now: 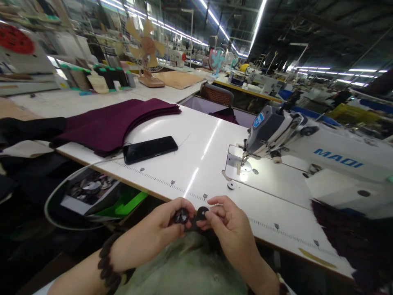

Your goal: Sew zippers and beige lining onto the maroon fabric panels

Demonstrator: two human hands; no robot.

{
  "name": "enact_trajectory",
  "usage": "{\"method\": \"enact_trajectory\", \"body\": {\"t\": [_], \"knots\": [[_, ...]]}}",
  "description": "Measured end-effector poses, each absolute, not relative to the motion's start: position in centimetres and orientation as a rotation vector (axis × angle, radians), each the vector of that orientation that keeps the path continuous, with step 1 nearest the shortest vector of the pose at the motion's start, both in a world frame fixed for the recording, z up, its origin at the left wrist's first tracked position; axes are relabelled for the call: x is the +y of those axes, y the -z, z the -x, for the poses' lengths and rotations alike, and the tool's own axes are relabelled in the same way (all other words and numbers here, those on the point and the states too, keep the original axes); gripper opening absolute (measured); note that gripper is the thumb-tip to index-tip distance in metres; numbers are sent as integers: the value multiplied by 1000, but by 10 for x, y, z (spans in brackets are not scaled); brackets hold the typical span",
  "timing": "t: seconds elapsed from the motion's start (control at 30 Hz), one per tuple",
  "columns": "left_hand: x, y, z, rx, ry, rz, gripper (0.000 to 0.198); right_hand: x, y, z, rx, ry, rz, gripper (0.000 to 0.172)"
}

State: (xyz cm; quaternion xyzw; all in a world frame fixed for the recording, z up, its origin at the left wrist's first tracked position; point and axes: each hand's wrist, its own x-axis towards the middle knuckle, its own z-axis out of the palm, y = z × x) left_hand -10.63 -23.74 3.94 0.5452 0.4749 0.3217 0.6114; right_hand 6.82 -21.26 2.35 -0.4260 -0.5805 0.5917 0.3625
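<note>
My left hand [167, 223] pinches a small round bobbin case [181, 216], dark with shiny patches, between thumb and fingers. Close beside it, my right hand [229, 225] grips a dark bobbin [202, 213] by its edge; a pale spot marks its centre. Both hands are just off the front edge of the white sewing table [172, 164], over my lap. A silver bobbin [231, 185] lies on the tabletop, near the needle plate of the sewing machine [276, 135]. Fine details of the two held pieces are blurred.
Stacked maroon fabric pieces [107, 121] and a black phone [150, 150] with a white cable lie at left. Under the table edge sits an open box [92, 190] of small parts. Dark fabric [346, 241] hangs at right. A fan [149, 49] and thread cones [80, 78] stand behind.
</note>
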Motion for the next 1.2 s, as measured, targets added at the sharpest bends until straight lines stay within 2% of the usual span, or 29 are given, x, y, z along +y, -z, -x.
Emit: {"method": "enact_trajectory", "body": {"t": [0.1, 0.17, 0.3, 0.4, 0.6, 0.87, 1.2], "knots": [[-238, -34, 100, 1042, -716, -1207, 23, -213, -25, -74, -1585, -1354, 1100, 14], [-238, -29, 95, 1031, -735, -1143, 25, -214, -26, -78, -1724, -1114, 1085, 9], [-237, -20, 84, 1049, -814, -1028, 30, -219, -25, -82, -2017, -466, 852, 18], [-236, -18, 80, 1069, -863, -1079, 29, -221, -23, -83, -2114, -249, 632, 23], [-236, -20, 78, 1140, -926, -1379, 27, -221, -19, -85, -2208, -233, 616, 18], [-239, -19, 80, 1184, -944, -1357, 27, -224, -25, -85, -2259, -307, 647, 19], [-237, -14, 81, 1136, -943, -1470, 26, -221, -27, -87, -2170, -592, 744, 20]]}}
